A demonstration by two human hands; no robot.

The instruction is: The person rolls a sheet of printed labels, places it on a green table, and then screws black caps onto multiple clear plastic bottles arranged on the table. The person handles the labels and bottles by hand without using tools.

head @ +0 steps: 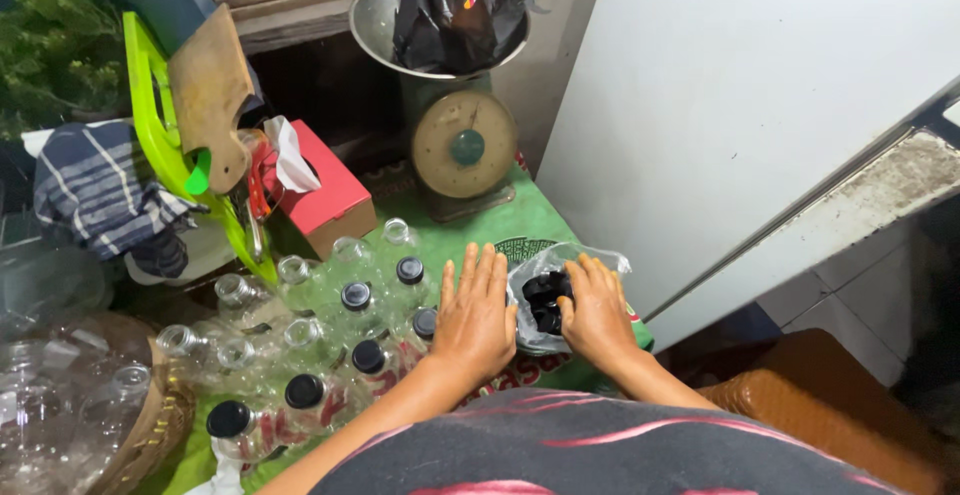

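My left hand lies flat, fingers spread, on the green-covered table beside a group of clear plastic bottles. Some bottles wear black caps, others stand uncapped. My right hand reaches into a small clear plastic bag filled with black bottle caps; its fingertips touch the caps, and whether it grips one is hidden. The bag sits right of the left hand, near the table's right edge.
A kitchen scale with a metal pan holding a black bag stands at the back. A red tissue box, a green plastic frame, a wooden board and a striped cloth lie left. A basket of clear bottles sits lower left. A white panel rises on the right.
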